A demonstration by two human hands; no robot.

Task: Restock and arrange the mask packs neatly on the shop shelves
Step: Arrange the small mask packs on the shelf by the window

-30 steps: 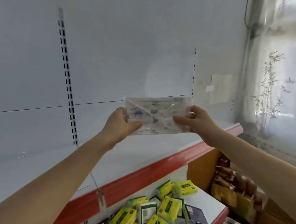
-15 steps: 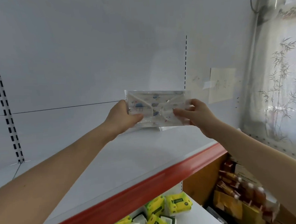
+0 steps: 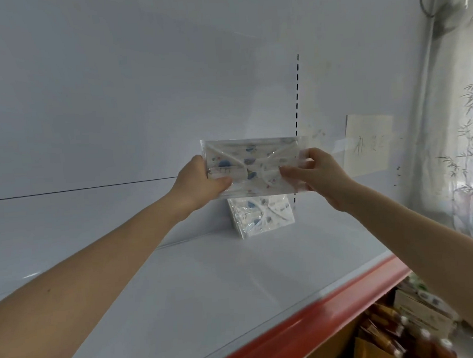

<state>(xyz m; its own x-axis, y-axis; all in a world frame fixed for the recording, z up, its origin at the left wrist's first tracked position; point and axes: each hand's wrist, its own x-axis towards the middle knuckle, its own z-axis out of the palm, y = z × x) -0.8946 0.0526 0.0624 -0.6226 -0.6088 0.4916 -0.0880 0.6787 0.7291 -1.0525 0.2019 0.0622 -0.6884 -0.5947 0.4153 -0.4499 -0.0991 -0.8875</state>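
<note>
A clear plastic mask pack (image 3: 254, 165) with a white, blue-printed mask inside is held flat in the air above the white shelf (image 3: 208, 285). My left hand (image 3: 199, 181) grips its left end, thumb on the front. My right hand (image 3: 315, 171) pinches its right end. Directly below and behind it, another mask pack (image 3: 262, 216) of the same print stands on the shelf, leaning against the white back panel; its top is hidden by the held pack.
The shelf has a red front edge (image 3: 308, 324). A slotted upright (image 3: 297, 103) runs up the back panel. A paper note (image 3: 369, 143) is taped at the right. Packaged goods and bottles (image 3: 411, 334) sit below right, and a bamboo-print curtain (image 3: 471, 136) hangs at the far right.
The view has shifted up and closer to the shelf. Both hands keep their hold on the pack, which has moved further in over the shelf. The pack standing at the back has come into view.
</note>
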